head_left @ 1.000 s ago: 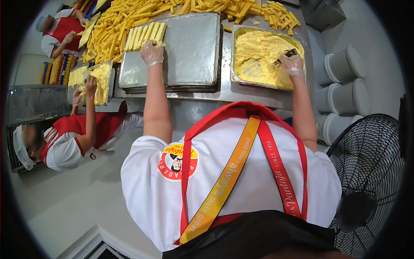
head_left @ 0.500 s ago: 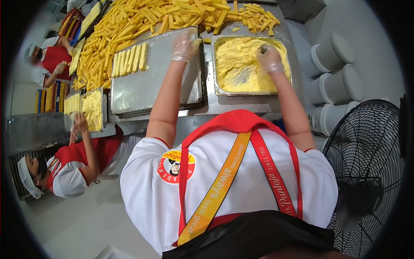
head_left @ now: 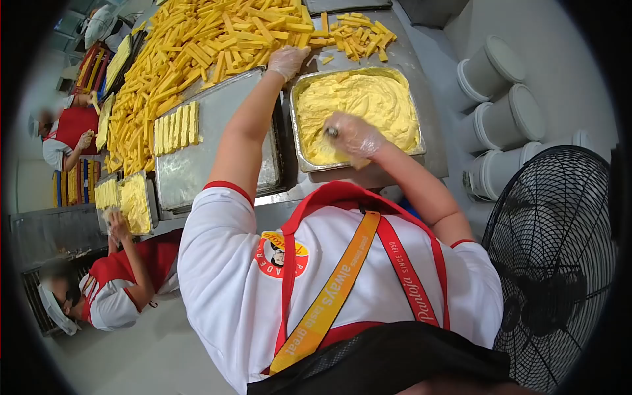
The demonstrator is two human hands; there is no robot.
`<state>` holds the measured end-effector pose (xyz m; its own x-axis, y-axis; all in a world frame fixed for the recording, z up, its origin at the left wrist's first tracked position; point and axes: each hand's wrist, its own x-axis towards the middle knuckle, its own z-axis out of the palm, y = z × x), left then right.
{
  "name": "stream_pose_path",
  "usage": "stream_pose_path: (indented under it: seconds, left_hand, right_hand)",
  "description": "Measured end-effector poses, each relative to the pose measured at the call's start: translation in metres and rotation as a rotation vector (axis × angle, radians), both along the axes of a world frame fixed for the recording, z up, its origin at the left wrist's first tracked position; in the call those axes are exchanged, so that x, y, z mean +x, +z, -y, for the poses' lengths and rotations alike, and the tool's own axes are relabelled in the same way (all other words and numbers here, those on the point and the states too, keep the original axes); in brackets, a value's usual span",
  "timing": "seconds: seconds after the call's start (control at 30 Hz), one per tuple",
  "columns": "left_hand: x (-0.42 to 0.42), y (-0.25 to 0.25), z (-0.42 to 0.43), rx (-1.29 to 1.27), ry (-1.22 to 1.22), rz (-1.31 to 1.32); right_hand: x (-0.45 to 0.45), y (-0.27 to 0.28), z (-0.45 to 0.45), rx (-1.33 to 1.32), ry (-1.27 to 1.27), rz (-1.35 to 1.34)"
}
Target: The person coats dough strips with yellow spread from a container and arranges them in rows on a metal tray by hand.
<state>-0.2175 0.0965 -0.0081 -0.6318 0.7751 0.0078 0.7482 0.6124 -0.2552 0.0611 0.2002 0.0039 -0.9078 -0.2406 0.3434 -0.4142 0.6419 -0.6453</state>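
My right hand (head_left: 353, 135), in a clear plastic glove, is closed on a spreading tool (head_left: 331, 131); its round handle end pokes out, and most of it is hidden. This hand is over the near side of a metal pan (head_left: 421, 125) of pale yellow cream (head_left: 362, 99). My left hand (head_left: 288, 62), gloved too, reaches to the near edge of a heap of yellow sticks (head_left: 217, 39); its fingertips merge with the sticks. Below that arm lies a metal tray (head_left: 217, 145) with a row of cream-coated sticks (head_left: 176, 128) at its left.
A smaller group of sticks (head_left: 359, 36) lies beyond the pan. White buckets (head_left: 490, 69) stand at the right, near a black fan (head_left: 553, 263). To the left, a co-worker in a red apron (head_left: 115, 273) handles another pan (head_left: 135, 204); others work farther back.
My view has shifted, so the pan and tray sit farther left. My left hand has gone from above the tray to the stick heap. My right hand has moved left and nearer across the pan.
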Motion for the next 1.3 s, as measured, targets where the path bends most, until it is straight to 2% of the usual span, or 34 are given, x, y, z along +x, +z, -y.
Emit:
stream_pose_path:
  seconds: [0.03, 0.07, 0.1, 0.17, 0.23, 0.27, 0.37, 0.4, 0.43, 0.5, 0.57, 0.6, 0.7, 0.73, 0.83, 0.87, 0.97, 1.0, 1.1, 1.13, 1.23, 1.27, 1.3]
  left_hand:
    - [0.010, 0.004, 0.002, 0.025, 0.030, -0.029]
    - [0.021, 0.016, 0.010, 0.065, -0.067, -0.116]
    - [0.008, 0.008, 0.010, 0.072, -0.020, -0.165]
    - [0.035, 0.052, 0.014, 0.134, 0.009, -0.185]
    - [0.061, 0.076, 0.036, 0.596, -0.273, -0.178]
    - [0.076, 0.080, 0.049, 0.826, -0.413, -0.171]
    - [0.141, 0.065, 0.071, 1.200, -0.119, 0.580]
    - [0.159, 0.049, 0.078, 1.223, -0.021, 0.750]
    - [0.177, 0.034, 0.085, 1.239, 0.081, 0.920]
    - [0.206, 0.012, 0.091, 1.207, 0.177, 0.927]
    - [0.222, 0.004, 0.096, 1.026, 0.220, 0.733]
    - [0.224, 0.002, 0.094, 1.053, 0.207, 0.687]
    - [0.234, -0.005, 0.093, 1.085, 0.195, 0.593]
    - [0.234, -0.004, 0.092, 1.073, 0.195, 0.584]
    - [0.232, -0.006, 0.093, 1.045, 0.155, 0.572]
    - [0.232, -0.008, 0.095, 1.037, 0.136, 0.570]
    - [0.233, -0.007, 0.095, 1.073, 0.050, 0.512]
    - [0.235, -0.007, 0.095, 1.073, 0.096, 0.516]
    - [0.236, -0.011, 0.093, 1.086, 0.228, 0.574]
    - [0.234, -0.016, 0.094, 1.105, 0.269, 0.619]
    - [0.223, -0.032, 0.098, 1.147, 0.365, 0.778]
    - [0.221, -0.036, 0.100, 1.157, 0.394, 0.835]
    - [0.219, -0.032, 0.102, 1.127, 0.391, 0.826]
  right_hand:
    - [0.004, 0.003, 0.002, -0.080, 0.182, 0.103]
    - [0.000, -0.007, 0.000, -0.177, 0.152, 0.242]
    - [-0.004, 0.006, -0.010, -0.196, -0.004, 0.396]
    - [-0.021, -0.001, -0.036, -0.464, -0.344, 0.447]
    - [-0.023, -0.007, -0.047, 0.047, -0.514, -0.123]
    - [-0.014, 0.002, -0.038, 0.085, -0.445, -0.134]
    - [0.020, 0.036, -0.027, 0.033, 0.058, 0.201]
    - [0.020, 0.034, -0.037, 0.001, 0.187, 0.323]
    - [0.015, 0.035, -0.048, -0.001, 0.037, 0.405]
    - [0.001, 0.034, -0.068, 0.006, -0.263, 0.569]
    - [0.000, 0.015, -0.072, 0.059, -0.426, 0.095]
    - [-0.001, 0.019, -0.068, 0.087, -0.500, -0.152]
    - [0.018, 0.032, -0.048, -0.576, -0.415, 0.094]
    - [0.022, 0.038, -0.040, -0.708, -0.409, 0.288]
    - [0.010, 0.008, -0.048, -0.239, -0.577, 0.329]
    - [0.007, -0.005, -0.049, -0.367, -0.604, 0.194]
    - [0.010, 0.001, -0.052, -0.329, -0.728, 0.274]
    - [0.020, 0.009, -0.046, -0.451, -0.595, 0.152]
    - [0.036, 0.030, -0.024, -0.689, -0.407, 0.112]
    - [0.032, 0.015, -0.026, -0.652, -0.424, 0.030]
    - [0.020, -0.019, -0.044, -0.316, -0.641, 0.028]
    - [0.017, -0.029, -0.047, -0.281, -0.717, -0.024]
    - [0.018, -0.023, -0.044, -0.331, -0.684, -0.058]
